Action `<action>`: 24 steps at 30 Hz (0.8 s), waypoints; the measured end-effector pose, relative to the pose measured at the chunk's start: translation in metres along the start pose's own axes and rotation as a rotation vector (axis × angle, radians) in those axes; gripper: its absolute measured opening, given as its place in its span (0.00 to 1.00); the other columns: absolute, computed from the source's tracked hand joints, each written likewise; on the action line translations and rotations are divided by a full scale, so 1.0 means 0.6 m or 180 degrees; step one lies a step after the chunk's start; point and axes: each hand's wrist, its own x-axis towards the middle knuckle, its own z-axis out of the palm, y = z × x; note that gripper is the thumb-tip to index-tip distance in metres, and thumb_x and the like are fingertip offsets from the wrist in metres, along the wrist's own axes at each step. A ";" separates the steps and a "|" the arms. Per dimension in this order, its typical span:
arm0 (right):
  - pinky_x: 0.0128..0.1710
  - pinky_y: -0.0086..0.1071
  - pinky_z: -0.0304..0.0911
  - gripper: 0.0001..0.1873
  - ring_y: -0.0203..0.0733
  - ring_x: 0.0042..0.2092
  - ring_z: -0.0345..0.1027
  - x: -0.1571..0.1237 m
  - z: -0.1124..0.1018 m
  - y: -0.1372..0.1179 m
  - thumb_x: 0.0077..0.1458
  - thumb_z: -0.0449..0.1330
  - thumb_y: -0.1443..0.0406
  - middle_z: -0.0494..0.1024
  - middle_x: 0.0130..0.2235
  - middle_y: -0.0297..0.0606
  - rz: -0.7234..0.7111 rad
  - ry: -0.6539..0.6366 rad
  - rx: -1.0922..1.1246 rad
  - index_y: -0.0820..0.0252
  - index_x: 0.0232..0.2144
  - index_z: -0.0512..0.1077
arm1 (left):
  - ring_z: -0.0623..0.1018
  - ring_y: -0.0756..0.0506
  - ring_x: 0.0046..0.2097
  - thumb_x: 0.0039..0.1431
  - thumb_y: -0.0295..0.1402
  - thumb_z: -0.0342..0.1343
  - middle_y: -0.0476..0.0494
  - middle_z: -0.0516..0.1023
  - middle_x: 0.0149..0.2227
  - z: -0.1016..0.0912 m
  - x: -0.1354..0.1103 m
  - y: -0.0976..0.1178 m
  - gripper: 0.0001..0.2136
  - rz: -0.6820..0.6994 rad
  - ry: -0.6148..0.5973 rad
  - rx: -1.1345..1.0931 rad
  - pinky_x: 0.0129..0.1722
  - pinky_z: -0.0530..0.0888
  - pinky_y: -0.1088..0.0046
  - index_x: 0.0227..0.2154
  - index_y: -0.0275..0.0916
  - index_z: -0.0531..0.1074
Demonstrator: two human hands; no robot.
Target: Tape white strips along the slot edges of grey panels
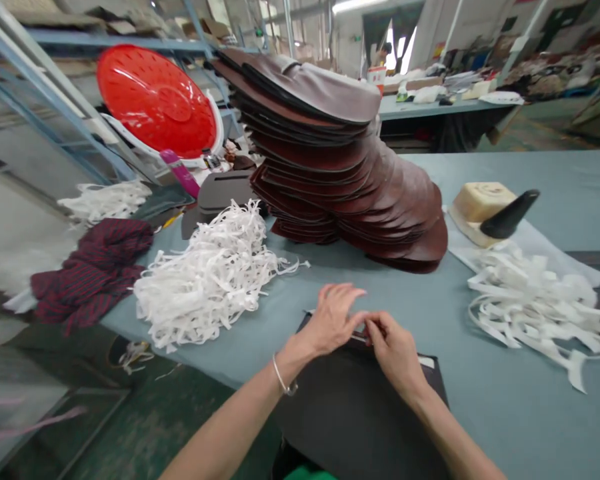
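Note:
A dark leather piece (360,407) lies on the grey-blue table (505,400) right in front of me. My left hand (333,317) and my right hand (395,350) meet at its far edge, fingertips pinching something small there; what they pinch is too small to make out. A thin bracelet circles my left wrist. A tall leaning stack of brown leather pieces (340,160) stands just beyond my hands.
A heap of white paper strips (210,277) lies to the left, another pile of strips (535,300) to the right. A cream block with a black tool (490,210) sits at right. A dark red cloth (93,270) and a red round lid (157,100) are at left.

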 end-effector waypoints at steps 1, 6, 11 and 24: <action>0.30 0.28 0.56 0.12 0.35 0.26 0.64 -0.005 -0.004 -0.003 0.58 0.48 0.57 0.70 0.23 0.29 0.0068 0.0050 0.0055 0.56 0.31 0.66 | 0.72 0.46 0.48 0.63 0.35 0.45 0.46 0.75 0.43 0.005 -0.003 0.020 0.12 0.0054 -0.0346 -0.0211 0.53 0.62 0.68 0.46 0.43 0.69; 0.26 0.27 0.55 0.15 0.33 0.23 0.61 -0.062 -0.068 0.036 0.57 0.49 0.53 0.68 0.20 0.28 0.0771 0.0159 -0.0119 0.56 0.27 0.65 | 0.72 0.50 0.34 0.64 0.37 0.42 0.50 0.75 0.31 -0.016 -0.048 0.023 0.14 -0.0567 -0.1075 -0.0779 0.37 0.65 0.77 0.32 0.39 0.72; 0.26 0.28 0.57 0.17 0.35 0.23 0.63 -0.138 -0.103 0.085 0.56 0.47 0.51 0.71 0.22 0.29 0.1148 -0.0214 -0.0401 0.55 0.33 0.67 | 0.71 0.51 0.31 0.63 0.36 0.43 0.51 0.73 0.27 -0.033 -0.117 0.004 0.14 -0.1041 -0.1026 -0.0902 0.35 0.64 0.77 0.28 0.38 0.71; 0.29 0.29 0.63 0.22 0.40 0.30 0.72 -0.151 -0.080 0.113 0.49 0.50 0.45 0.79 0.30 0.34 0.1328 -0.0135 -0.0735 0.52 0.36 0.70 | 0.71 0.51 0.25 0.54 0.38 0.51 0.49 0.74 0.24 -0.007 -0.156 -0.038 0.10 -0.2307 -0.0463 -0.1191 0.24 0.64 0.78 0.28 0.36 0.72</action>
